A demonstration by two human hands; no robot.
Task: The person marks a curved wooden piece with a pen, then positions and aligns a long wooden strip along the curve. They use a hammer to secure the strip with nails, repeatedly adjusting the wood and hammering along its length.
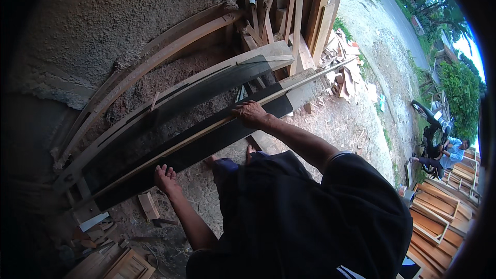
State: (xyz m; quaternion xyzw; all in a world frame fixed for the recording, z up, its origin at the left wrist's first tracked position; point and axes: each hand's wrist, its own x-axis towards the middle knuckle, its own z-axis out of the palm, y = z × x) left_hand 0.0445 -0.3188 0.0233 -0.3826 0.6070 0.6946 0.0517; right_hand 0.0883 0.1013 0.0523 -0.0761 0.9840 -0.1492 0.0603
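A long pale wooden strip [196,135] lies along a dark flat bench top [206,144], running from lower left to upper right. My right hand [250,113] rests on the strip near its far end, fingers closed over its edge. Down at the near end my left hand [165,178] presses against the dark bench's edge just under the strip, fingers spread. Beyond the strip stands a second dark panel [206,93] framed by pale boards. My dark shirt fills the lower right.
A rough plaster wall [103,15] rises behind the bench. Curved wooden rails [155,54] lean on it, and upright planks [294,10] are stacked at top centre. Offcuts [147,205] litter the dirt floor. A seated person [447,152] and wooden frames [439,212] are at right.
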